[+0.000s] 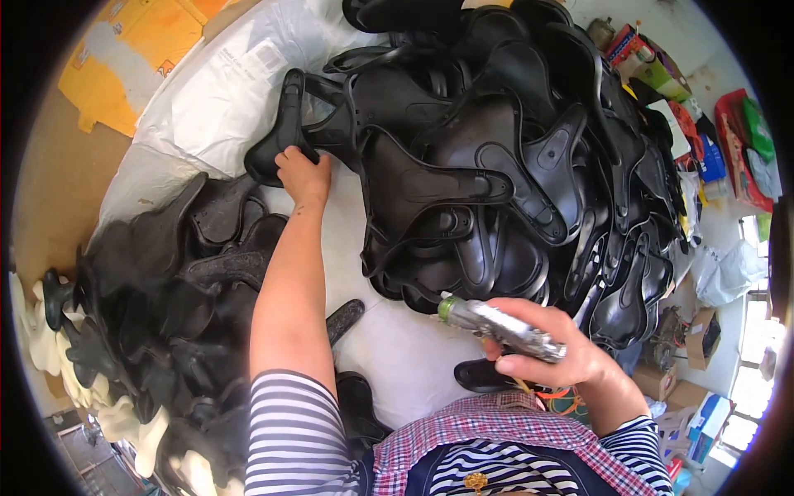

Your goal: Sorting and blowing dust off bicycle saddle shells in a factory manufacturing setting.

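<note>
My left hand (pixel 303 176) reaches far forward, fingers closed over the near edge of a black saddle-shaped shell (pixel 288 116). That shell lies on white sheeting, its narrow end pointing away from me. In my right hand (pixel 556 343) is a silver foil-wrapped glue gun (pixel 509 325) with a green collar and a pale tip, pointing left. The tip is just below a large heap of glossy black saddle-shaped shells (pixel 434 186), apart from them. My palm hides part of the gun's body.
To the left rises a pile of duller black pieces (pixel 157 331), with cream-coloured pieces (pixel 149 442) at its lower edge. White sheeting (pixel 389 355) covers the work surface between the piles. An orange cord (pixel 566 401) hangs by my apron. Boxes and bags (pixel 728 273) stand at the right.
</note>
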Demonstrator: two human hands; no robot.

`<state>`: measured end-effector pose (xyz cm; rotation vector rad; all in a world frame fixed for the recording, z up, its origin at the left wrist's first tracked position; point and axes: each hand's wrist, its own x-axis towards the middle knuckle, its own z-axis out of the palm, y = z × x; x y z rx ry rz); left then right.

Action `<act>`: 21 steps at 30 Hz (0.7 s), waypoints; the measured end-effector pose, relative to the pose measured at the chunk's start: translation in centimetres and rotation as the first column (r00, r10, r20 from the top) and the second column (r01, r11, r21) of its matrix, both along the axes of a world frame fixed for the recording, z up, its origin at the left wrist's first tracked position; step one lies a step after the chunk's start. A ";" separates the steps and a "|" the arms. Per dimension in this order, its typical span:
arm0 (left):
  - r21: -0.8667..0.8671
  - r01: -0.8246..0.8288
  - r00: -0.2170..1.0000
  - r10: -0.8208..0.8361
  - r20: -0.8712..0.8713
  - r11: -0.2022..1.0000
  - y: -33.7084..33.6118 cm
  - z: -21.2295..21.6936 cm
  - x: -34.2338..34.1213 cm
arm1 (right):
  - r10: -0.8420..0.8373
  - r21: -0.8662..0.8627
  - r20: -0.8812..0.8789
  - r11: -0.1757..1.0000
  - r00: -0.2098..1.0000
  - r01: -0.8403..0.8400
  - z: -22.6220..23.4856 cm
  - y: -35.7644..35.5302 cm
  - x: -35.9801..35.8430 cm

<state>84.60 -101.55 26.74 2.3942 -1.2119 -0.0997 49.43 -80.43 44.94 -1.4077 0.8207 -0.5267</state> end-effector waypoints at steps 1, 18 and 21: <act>-0.145 0.039 0.998 -0.031 0.058 0.989 0.6 0.1 2.7 | -0.003 -0.001 0.049 1.000 0.999 0.003 0.6 0.1 0.1; -0.307 -0.417 0.215 -0.236 -0.948 0.855 28.3 6.1 9.1 | -0.153 -0.043 0.297 0.984 0.942 0.173 8.9 7.4 0.6; -0.415 -0.570 0.000 -0.505 -0.863 0.709 28.4 7.4 10.1 | -0.023 -0.050 0.149 0.998 0.989 0.031 7.1 8.5 -1.7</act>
